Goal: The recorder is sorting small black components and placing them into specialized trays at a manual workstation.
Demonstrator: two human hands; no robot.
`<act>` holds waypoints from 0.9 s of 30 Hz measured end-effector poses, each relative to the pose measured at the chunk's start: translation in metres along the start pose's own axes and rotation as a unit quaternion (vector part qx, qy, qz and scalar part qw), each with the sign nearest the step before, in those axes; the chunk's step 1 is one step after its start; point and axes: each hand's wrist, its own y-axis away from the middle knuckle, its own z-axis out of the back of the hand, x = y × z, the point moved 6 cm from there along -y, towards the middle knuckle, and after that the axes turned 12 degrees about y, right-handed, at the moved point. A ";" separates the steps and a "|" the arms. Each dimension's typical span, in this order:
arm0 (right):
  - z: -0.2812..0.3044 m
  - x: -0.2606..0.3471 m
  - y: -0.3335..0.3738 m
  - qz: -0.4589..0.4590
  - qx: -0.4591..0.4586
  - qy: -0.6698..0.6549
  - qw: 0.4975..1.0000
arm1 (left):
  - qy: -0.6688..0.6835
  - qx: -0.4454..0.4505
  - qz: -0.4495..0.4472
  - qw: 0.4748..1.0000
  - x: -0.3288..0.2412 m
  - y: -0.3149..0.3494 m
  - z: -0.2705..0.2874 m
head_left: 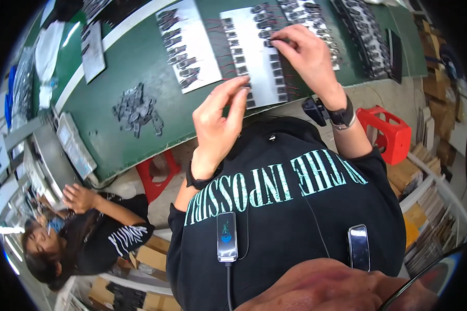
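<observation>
Small black parts, two columns, white board.

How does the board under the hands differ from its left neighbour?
The middle board has dark parts along both sides; the left board, one column. The left hand and right hand are over the middle board, not the left board. Both boards lie on the table.

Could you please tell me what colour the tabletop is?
The tabletop is dark green, best seen in the head view.

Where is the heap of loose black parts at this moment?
In the head view, the heap lies on the green table, left of the left hand.
</observation>
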 end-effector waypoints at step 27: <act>0.005 0.010 0.020 0.015 0.085 0.055 0.995 | -0.540 -0.124 -0.066 0.830 -0.012 -0.003 0.116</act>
